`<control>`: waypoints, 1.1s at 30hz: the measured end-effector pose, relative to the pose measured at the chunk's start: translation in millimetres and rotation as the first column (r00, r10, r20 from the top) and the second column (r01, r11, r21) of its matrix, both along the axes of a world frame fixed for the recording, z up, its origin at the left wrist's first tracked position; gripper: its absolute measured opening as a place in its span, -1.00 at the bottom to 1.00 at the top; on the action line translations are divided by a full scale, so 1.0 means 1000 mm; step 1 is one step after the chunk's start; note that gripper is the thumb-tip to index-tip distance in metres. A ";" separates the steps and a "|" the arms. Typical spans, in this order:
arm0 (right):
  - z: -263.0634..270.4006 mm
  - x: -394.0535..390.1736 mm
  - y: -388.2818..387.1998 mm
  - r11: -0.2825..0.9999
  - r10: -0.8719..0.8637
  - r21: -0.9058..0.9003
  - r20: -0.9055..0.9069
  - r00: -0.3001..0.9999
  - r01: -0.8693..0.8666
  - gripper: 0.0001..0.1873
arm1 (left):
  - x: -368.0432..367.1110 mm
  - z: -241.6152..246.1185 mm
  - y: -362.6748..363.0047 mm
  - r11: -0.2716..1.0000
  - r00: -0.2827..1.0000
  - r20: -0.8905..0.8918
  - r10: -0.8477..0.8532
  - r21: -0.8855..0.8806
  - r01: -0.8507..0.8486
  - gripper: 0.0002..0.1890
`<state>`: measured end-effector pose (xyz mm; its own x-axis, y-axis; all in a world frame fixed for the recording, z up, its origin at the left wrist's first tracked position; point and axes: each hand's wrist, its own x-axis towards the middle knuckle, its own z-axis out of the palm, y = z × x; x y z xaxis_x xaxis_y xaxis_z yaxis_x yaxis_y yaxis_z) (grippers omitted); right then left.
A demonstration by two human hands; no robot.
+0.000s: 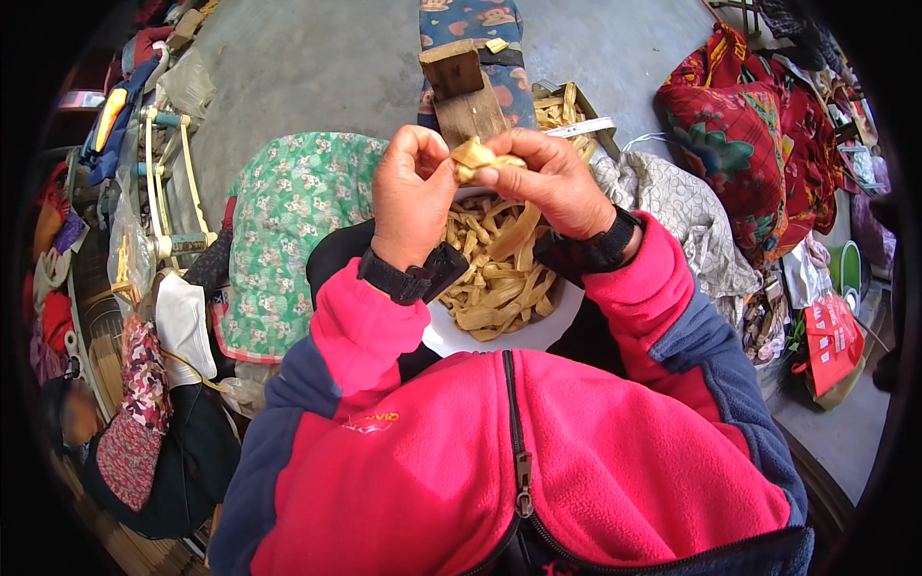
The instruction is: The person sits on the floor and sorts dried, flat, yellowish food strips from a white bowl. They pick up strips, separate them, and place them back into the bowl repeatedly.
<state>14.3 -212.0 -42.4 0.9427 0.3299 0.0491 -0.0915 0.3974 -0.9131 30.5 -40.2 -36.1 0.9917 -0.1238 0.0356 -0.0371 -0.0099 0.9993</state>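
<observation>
Between the fingertips of my left hand (414, 194) and my right hand (551, 183) is a folded piece of pale yellow, strip-like dried plant material (475, 157), pinched by both. Below my hands, a white bowl (441, 333) on my lap holds a heap of similar yellowish strips (504, 288). Just beyond the fingers stands a wooden block (454, 72) joined to a wooden board (472, 115), on a blue patterned cloth (472, 25). A small yellow piece (496, 45) lies on that cloth. Each wrist wears a black strap with a dark device.
A metal-edged container (605, 129) of yellow strips stands at the right, beside a grey patterned cloth (670, 194) and a red floral bundle (735, 144). Left are a green patterned cloth (288, 216) and a pale frame (189, 194). A person (144, 432) is at the lower left.
</observation>
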 end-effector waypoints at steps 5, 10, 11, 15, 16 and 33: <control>-0.002 0.001 -0.004 0.992 0.001 -0.128 0.031 1.000 0.003 -0.78 | -0.006 0.004 0.005 0.991 0.995 0.041 -0.095 0.095 0.091 -0.87; -0.007 0.005 -0.003 0.959 -0.082 -0.251 0.186 0.979 0.128 -0.63 | -0.013 0.009 0.002 0.906 0.945 0.205 -0.253 0.393 0.158 -0.83; -0.007 0.007 -0.004 0.950 -0.085 -0.278 0.214 0.973 0.144 -0.62 | -0.012 0.009 0.002 0.907 0.934 0.199 -0.295 0.366 0.209 -0.82; -0.009 0.011 -0.013 0.943 -0.189 -0.255 0.127 0.974 0.216 -0.50 | -0.003 0.018 0.022 0.916 0.980 -0.026 -0.197 -0.362 0.174 -0.73; -0.011 0.012 -0.012 0.930 -0.180 -0.303 0.123 0.976 0.210 -0.50 | -0.002 0.020 0.026 0.935 0.980 -0.080 -0.184 -0.322 0.149 -0.74; -0.042 0.040 -0.015 0.849 -0.213 -0.433 0.244 0.946 0.302 -0.85 | 0.036 -0.023 0.010 0.639 0.732 0.559 -0.389 0.736 -0.223 -0.90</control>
<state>54.7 -226.8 -84.7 0.9861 0.1034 0.1299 0.1388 -0.0842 -0.9867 66.7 -30.5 -59.4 0.7303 -0.4889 0.4771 -0.6687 -0.6547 0.3526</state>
